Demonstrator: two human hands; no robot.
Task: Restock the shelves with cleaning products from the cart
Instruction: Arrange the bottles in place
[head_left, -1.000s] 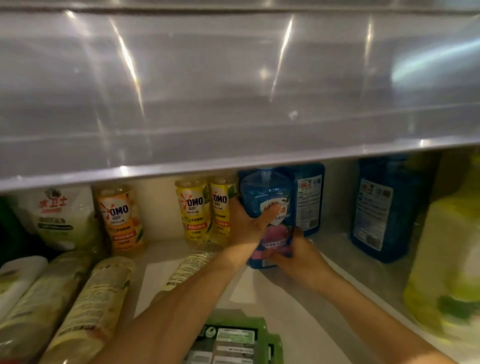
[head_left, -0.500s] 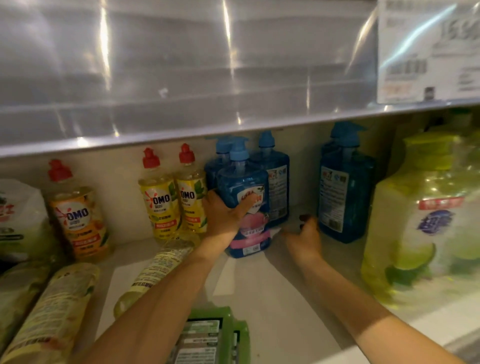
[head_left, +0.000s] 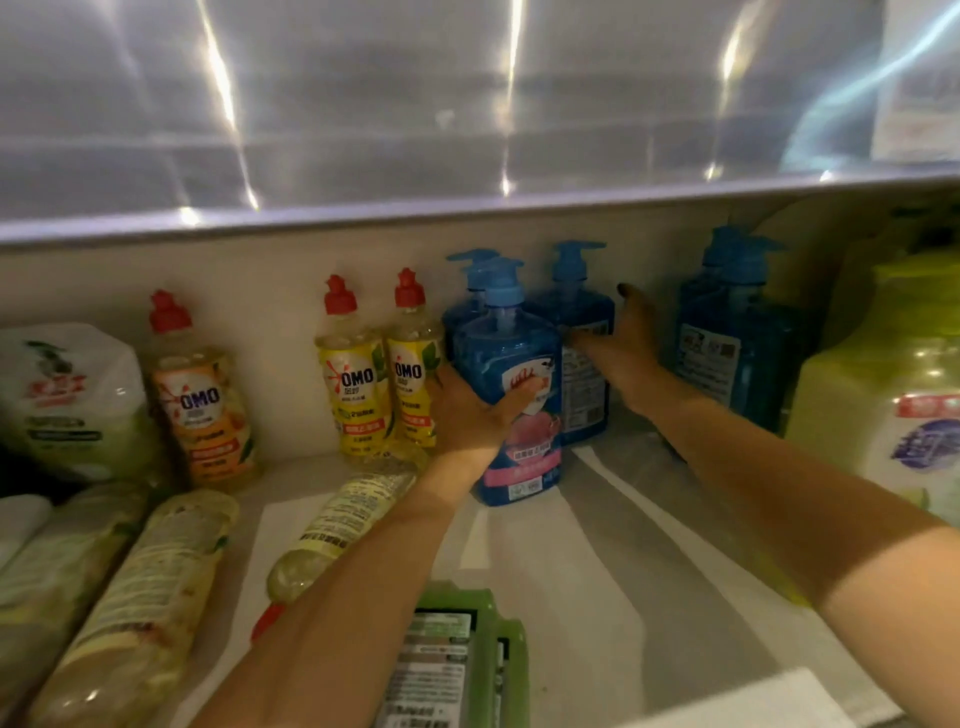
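A blue pump bottle (head_left: 511, 364) with a pink lower label stands on the white shelf (head_left: 597, 571). My left hand (head_left: 470, 415) grips its left side, thumb across the label. Behind it to the right stands a second blue pump bottle (head_left: 579, 317); my right hand (head_left: 623, 343) has its fingers against that bottle's right side. A third blue pump bottle (head_left: 462, 306) is partly hidden behind the front one.
Two yellow OMO bottles (head_left: 358, 395) and an orange one (head_left: 200, 405) stand at the back left. More blue pump bottles (head_left: 727, 343) and a large yellow-green jug (head_left: 893, 395) stand at right. Bottles lie flat at front left (head_left: 337, 525), green packs (head_left: 457, 665) in front. A metal shelf edge (head_left: 467, 208) hangs overhead.
My right hand has lifted off the shelf floor and reached to the rear blue pump bottle. My left hand keeps its hold on the front bottle.
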